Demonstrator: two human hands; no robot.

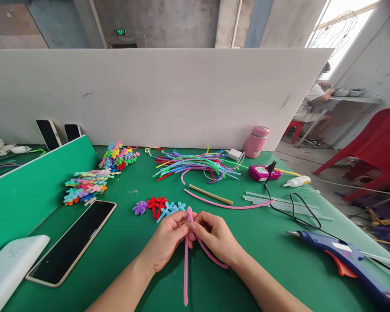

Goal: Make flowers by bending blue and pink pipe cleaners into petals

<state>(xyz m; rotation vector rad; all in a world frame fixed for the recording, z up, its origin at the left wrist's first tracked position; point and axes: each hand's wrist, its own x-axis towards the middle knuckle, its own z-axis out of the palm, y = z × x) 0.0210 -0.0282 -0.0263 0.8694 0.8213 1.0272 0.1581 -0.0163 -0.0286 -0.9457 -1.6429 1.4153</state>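
Both my hands meet at the middle of the green table, pinching a pink pipe cleaner [186,273] that is bent into a small loop at the top. Its two ends hang down toward me, one straight and one curving right. My left hand [170,238] grips it from the left, and my right hand [216,238] from the right; the fingertips partly hide the crossing. Just beyond my left hand lie light blue pipe-cleaner flowers [171,209], red ones [157,206] and a purple one [140,207]. Another pink pipe cleaner [227,205] lies beyond my right hand, near a tan stick [211,194].
A pile of coloured pipe cleaners [195,164] lies at the back, with finished flowers [87,184] to the left. A phone [73,242] and white power bank [14,271] sit left. Glue gun [334,251], glue sticks [286,204], power socket [263,173] and pink flask [256,142] are right.
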